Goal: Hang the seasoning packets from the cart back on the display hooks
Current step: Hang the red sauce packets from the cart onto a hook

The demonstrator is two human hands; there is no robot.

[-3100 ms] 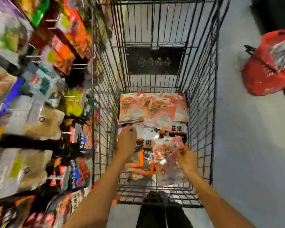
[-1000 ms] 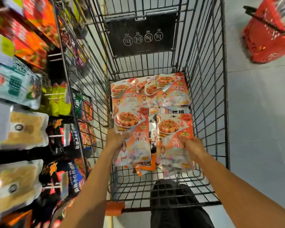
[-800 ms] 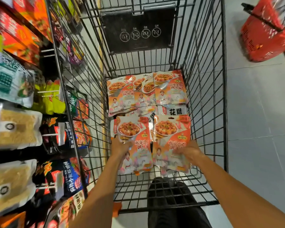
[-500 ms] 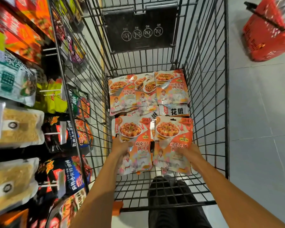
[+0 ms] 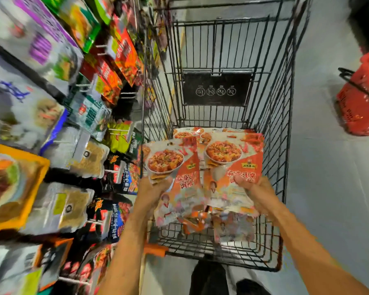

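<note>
Along the left of the frame, blurred packets hang on the display [image 5: 58,145], filling it from top to bottom. Just right of them, at lower centre, the left hand [image 5: 151,193] is closed on the lower left edge of an orange packet [image 5: 175,177] printed with a bowl of red food. Beside it, overlapping at the middle, a second packet [image 5: 232,167] of the same kind is gripped at its lower right by the right hand [image 5: 257,194], thumb on the front. Both packets are held up above the cart [image 5: 285,103], whose wire walls fill the centre. More packets [image 5: 192,133] lie on its floor behind. At the right edge stands a red basket [image 5: 358,105] on the grey floor.
</note>
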